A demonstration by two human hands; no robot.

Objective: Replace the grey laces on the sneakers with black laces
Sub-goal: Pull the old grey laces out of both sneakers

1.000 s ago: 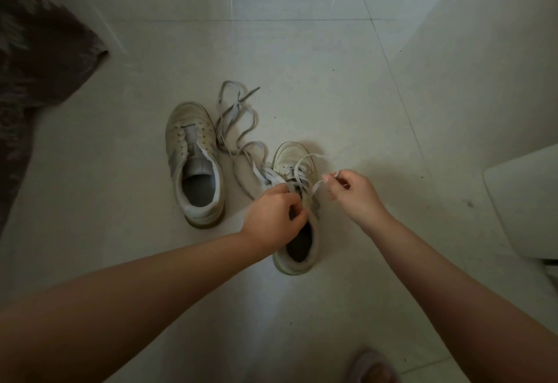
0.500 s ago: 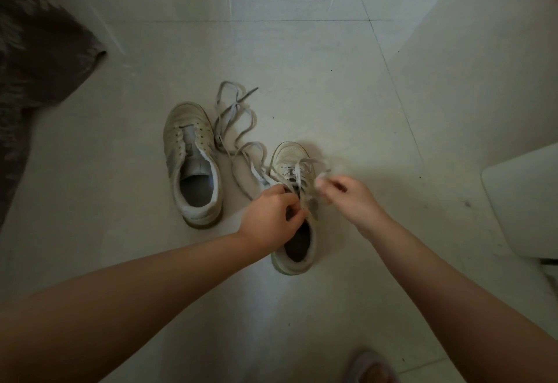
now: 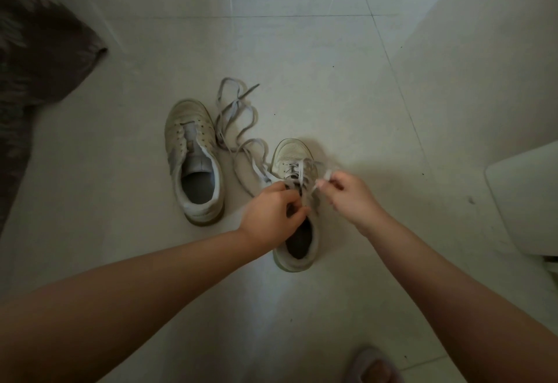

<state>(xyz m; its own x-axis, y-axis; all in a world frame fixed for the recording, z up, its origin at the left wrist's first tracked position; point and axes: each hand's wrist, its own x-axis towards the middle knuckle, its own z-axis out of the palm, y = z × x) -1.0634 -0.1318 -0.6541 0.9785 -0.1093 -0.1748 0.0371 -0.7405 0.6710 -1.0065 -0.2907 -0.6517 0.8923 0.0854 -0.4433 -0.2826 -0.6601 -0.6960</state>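
Two worn white sneakers stand on the tiled floor. The left sneaker (image 3: 193, 159) has bare eyelets and no lace. A loose grey lace (image 3: 238, 123) lies coiled between the two shoes. The right sneaker (image 3: 294, 156) still carries a grey lace (image 3: 297, 171) across its upper eyelets. My left hand (image 3: 271, 213) curls over that shoe's tongue and pinches the lace there. My right hand (image 3: 347, 195) pinches the lace's free end just right of the shoe. No black lace is in view.
A dark fuzzy fabric (image 3: 39, 62) covers the floor at the far left. A white box-like object (image 3: 525, 201) stands at the right edge. A slippered foot (image 3: 374, 367) shows at the bottom.
My right hand drew back toward the sneaker, so the lace end it holds went from stretched out to slack. My left hand stayed on the tongue.
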